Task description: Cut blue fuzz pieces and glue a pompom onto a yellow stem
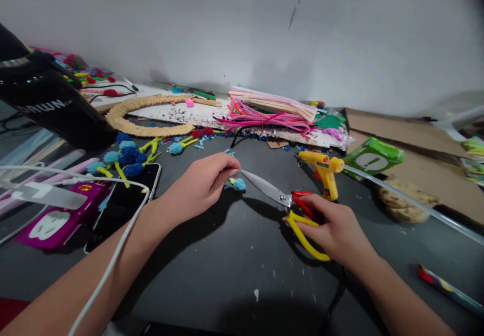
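My right hand (pixel 333 225) grips a pair of scissors (pixel 266 187) by their handles, one red and one yellow. The blades point left, and their tips reach the fingertips of my left hand (pixel 206 180). Thumb and forefinger of that hand are pinched together; a tiny light blue bit shows at the tips, too small to name. Just below those fingers is a light blue fuzzy bud (pixel 238 184) with a yellow-green stem; whether it touches the hand I cannot tell.
A yellow glue gun (pixel 321 170) with a long clear glue stick lies right, near a green box (pixel 372 157). Bundled pipe cleaners (pixel 268 117) and a tan wrapped ring (pixel 128 117) lie behind. Left are blue fuzzy flowers (pixel 130 154), a phone (pixel 151 177), a purple power strip (pixel 64 215) and a black bottle (pixel 49 94). A white cable (pixel 124 245) crosses my left forearm.
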The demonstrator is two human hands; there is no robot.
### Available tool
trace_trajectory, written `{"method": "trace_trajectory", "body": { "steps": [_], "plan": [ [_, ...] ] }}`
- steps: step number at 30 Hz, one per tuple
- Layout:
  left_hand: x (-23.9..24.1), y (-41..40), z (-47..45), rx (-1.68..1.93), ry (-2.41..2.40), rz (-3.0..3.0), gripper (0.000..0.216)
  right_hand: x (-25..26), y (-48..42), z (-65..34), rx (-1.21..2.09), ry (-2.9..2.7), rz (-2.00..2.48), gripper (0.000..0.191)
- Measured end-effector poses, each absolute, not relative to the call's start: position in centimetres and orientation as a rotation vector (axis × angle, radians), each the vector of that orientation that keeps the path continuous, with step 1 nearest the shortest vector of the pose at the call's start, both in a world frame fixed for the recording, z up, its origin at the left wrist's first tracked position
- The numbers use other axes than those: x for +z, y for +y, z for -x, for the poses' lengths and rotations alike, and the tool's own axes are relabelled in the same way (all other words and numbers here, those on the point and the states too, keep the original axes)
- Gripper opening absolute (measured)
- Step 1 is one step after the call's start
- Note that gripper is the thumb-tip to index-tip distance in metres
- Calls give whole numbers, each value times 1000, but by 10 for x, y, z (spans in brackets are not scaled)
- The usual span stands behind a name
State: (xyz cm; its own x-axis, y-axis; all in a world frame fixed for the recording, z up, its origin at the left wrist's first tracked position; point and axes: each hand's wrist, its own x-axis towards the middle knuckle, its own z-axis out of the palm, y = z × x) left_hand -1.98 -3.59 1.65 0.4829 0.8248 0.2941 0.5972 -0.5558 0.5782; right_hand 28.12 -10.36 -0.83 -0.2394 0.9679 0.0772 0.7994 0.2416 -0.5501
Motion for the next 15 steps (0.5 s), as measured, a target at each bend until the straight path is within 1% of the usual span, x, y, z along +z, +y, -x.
{"method": "trace_trajectory", "body": {
  "steps": [7,12,15],
  "plan": [
    [15,-36,20,800,1185,-2349,16,-12,-105,-278,480,-2092,1664,30],
    [17,-37,20,847,1182,-2370,13,-10,-107,-275,567,-2039,1662,30],
    [18,-38,19,877,1174,-2387,11,-11,-106,-275,564,-2057,1640,30]
  ]
}}
